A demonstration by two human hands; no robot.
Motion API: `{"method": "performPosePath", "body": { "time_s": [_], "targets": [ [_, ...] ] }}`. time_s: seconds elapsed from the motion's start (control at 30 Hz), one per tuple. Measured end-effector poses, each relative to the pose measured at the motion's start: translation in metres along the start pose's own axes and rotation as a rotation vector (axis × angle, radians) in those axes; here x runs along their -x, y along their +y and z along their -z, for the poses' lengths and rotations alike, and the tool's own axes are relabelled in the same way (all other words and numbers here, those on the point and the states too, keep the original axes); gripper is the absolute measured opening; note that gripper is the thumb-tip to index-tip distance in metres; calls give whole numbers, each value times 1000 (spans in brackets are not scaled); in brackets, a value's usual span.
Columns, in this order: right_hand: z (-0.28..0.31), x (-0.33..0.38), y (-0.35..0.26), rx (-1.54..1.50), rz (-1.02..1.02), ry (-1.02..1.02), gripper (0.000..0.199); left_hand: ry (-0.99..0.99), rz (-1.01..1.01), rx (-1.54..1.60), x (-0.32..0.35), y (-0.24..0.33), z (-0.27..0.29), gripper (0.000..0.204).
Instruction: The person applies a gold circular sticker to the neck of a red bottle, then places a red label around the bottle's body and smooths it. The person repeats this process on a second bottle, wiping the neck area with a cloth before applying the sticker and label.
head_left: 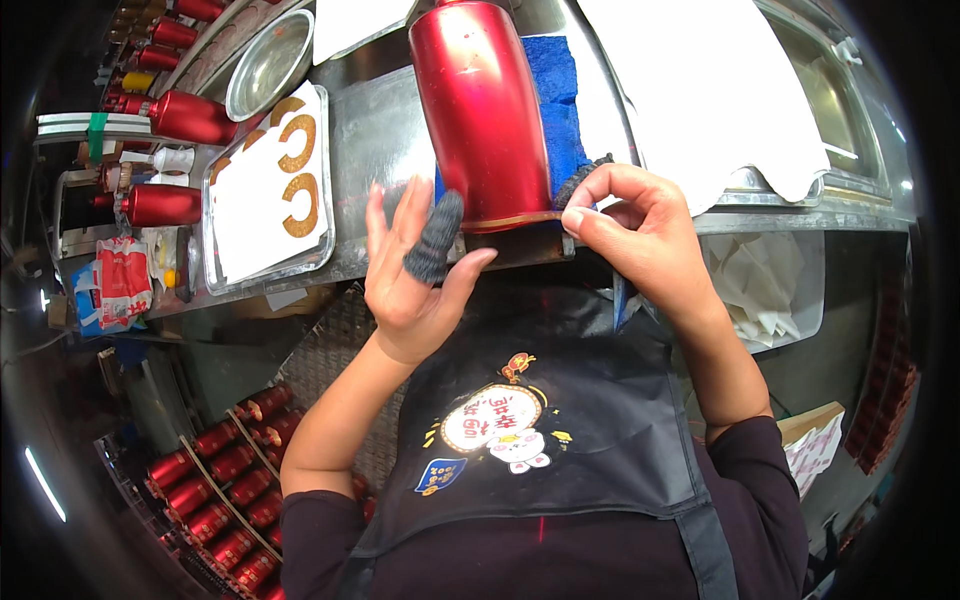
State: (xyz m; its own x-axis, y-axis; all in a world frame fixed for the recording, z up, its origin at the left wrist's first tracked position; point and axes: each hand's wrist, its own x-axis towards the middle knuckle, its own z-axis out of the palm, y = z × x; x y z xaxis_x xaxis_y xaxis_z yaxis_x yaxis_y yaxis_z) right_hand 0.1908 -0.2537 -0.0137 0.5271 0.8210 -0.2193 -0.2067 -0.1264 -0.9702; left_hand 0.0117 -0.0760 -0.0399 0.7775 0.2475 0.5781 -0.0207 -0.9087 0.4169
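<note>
A large glossy red bottle [485,120] lies on a blue cloth [562,110], its base toward me at the table edge. Along the rim of that base runs a thin brown-gold strip [515,220]. My right hand [640,225] pinches the right end of the strip between thumb and forefinger; a black ribbed finger cover [583,180] shows on one of its fingers. To the left of the base, my left hand [410,265] is open, fingers spread and thumb out. It wears a black ribbed cover [436,240] on the index finger and holds nothing.
On the left, a clear tray [268,278] bears white sheets with gold C-shaped pieces [299,205]. A metal bowl [270,65] stands behind it. More red bottles [165,205] lie further left; several [230,490] are racked below. A plastic bin [765,290] hangs under the table's right side.
</note>
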Motion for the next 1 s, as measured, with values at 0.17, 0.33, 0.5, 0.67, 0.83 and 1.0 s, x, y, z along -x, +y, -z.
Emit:
{"method": "performPosePath", "body": {
  "time_s": [0.17,0.33,0.5,0.67,0.83,1.0],
  "targets": [
    [-1,3,-11,-19,30,37,9,-44,-40,-72,15,-4,0,46],
    [-5,10,-21,-22,87,9,8,-40,-60,-68,15,-4,-3,44],
    [-7,10,-17,-1,105,71,8,-36,-45,-61,14,-2,-3,44],
    [-3,4,-4,-13,90,104,10,-34,-63,-78,13,-1,-4,42],
    [0,3,2,-2,67,96,10,-49,-90,-111,7,1,-3,41],
    [-2,1,-1,-17,52,95,11,-42,-121,-155,3,3,-3,42]
  ]
}}
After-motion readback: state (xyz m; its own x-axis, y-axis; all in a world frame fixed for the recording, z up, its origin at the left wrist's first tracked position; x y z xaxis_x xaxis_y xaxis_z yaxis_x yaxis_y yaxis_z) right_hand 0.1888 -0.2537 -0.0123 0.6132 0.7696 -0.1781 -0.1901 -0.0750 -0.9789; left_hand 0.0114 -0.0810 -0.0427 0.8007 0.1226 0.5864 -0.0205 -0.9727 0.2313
